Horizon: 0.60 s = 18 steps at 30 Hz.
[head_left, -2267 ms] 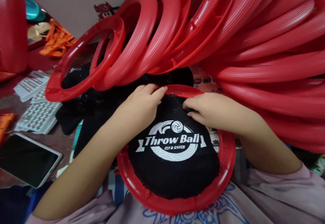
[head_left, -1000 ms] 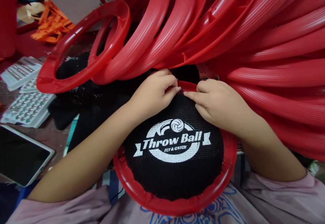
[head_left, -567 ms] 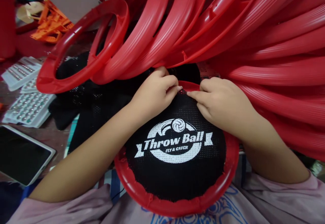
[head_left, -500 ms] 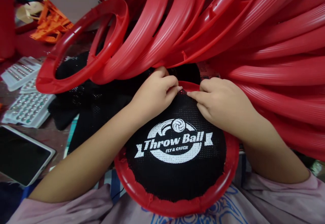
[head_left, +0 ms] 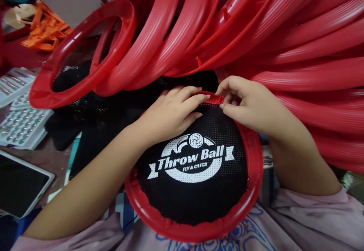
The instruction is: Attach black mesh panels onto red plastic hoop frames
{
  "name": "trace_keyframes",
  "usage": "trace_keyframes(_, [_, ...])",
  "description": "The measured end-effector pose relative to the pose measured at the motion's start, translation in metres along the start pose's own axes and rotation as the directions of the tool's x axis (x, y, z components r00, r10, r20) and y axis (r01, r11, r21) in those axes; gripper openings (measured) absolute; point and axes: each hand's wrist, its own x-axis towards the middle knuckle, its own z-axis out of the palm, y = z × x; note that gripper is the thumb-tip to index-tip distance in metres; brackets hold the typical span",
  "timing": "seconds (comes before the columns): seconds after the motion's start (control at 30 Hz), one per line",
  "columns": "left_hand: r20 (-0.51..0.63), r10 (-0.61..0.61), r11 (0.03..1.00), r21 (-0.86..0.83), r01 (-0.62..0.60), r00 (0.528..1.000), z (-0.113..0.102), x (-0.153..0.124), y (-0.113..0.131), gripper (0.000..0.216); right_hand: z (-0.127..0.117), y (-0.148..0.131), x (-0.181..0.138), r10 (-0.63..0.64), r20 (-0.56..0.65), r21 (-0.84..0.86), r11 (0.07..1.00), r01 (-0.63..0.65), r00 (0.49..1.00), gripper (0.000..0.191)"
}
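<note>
A red plastic ring [head_left: 250, 190] rests against my chest. Black mesh [head_left: 196, 201] printed "Throw Ball" in white is stretched over it. My left hand [head_left: 170, 112] lies on the mesh at the ring's far edge, fingers extended and pressing down. My right hand [head_left: 244, 103] pinches the far rim of the ring and the mesh edge there between thumb and fingers.
A long row of red rings [head_left: 284, 38] leans overhead and to the right. One loose red ring [head_left: 82, 54] tilts at the left over a pile of black mesh [head_left: 93, 110]. Grey trays of small parts [head_left: 19, 126] and a tablet [head_left: 19, 184] lie left; orange pieces [head_left: 42, 31] lie far left.
My left hand went from a curled pinch to fingers laid flat on the mesh. My right hand shifted slightly right along the far rim. The view drifted a little.
</note>
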Motion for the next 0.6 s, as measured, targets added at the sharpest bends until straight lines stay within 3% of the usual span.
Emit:
trace_keyframes(0.17, [0.018,-0.009,1.000,0.024,0.008,1.000,-0.002,0.000,0.002,0.045,0.003,0.001,0.004,-0.019,-0.020,-0.031,0.999,0.018,1.000,0.023])
trace_keyframes(0.4, [0.020,-0.020,1.000,0.021,0.020,1.000,-0.003,-0.002,0.000,0.044,0.004,0.003,0.008,-0.146,0.008,-0.202,0.969,0.144,0.989,0.031])
trace_keyframes(0.6, [0.144,-0.042,0.997,-0.052,0.050,0.989,-0.022,-0.008,-0.008,0.054,0.011,0.006,0.009,-0.252,-0.041,-0.208,0.949,0.238,0.967,0.031])
